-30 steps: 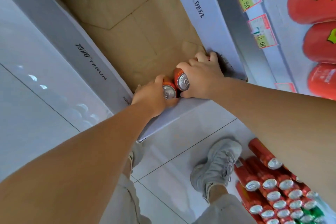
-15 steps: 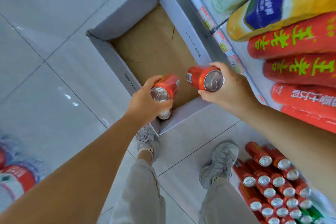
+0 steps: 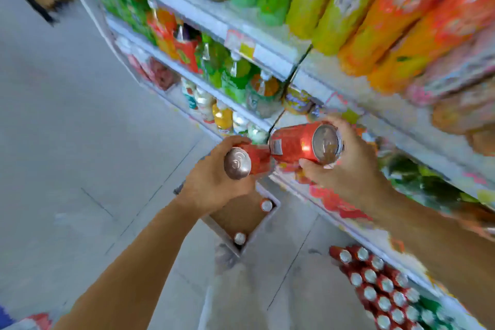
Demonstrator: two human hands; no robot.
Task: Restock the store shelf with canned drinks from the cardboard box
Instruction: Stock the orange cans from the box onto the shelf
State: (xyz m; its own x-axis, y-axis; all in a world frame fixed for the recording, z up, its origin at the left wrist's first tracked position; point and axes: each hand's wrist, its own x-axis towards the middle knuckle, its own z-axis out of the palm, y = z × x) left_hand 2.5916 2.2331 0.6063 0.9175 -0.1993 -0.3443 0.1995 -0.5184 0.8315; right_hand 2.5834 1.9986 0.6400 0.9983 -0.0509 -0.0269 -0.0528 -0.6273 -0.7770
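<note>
Store shelf (image 3: pixel 270 60) behind; left hand (image 3: pixel 211 186) fingers clamp left can (image 3: pixel 241 163), right hand (image 3: pixel 348 175) right can (image 3: pixel 297 143).

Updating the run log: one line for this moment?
left hand grips left can | right hand grips right can | cardboard box below, two cans inside

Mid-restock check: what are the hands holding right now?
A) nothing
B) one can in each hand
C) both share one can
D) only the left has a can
B: the left hand grips one can, and the right hand grips a second can.
</note>
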